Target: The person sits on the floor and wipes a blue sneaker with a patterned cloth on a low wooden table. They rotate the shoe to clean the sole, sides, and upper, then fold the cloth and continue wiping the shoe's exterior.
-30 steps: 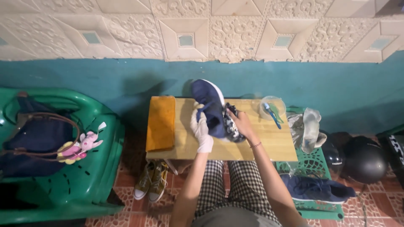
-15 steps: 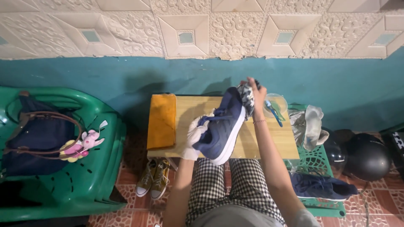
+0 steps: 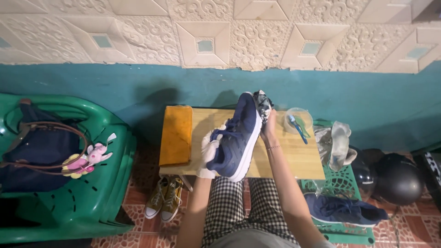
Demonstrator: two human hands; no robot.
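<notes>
Cleaning a navy sneaker over the wooden table, mid-wipe at the toe.

Green plastic chair [image 3: 92,193] fills lower left w/ a dark bag [image 3: 36,151]; wooden table [image 3: 298,160] at centre, orange cloth [image 3: 176,135] on its left part. Navy sneaker [image 3: 239,138] is held up at frame centre, toe toward the wall. Gloved left hand [image 3: 210,151] grips its heel end; right hand [image 3: 268,124] is closed on a dark rag [image 3: 263,104] pressed to the toe. Next move, I judge, needs a firm heel grip & rag worked along the sole edge.

Green plastic chair [image 3: 92,193] holds a dark bag [image 3: 36,151]; olive sneakers [image 3: 164,198] below.
</notes>
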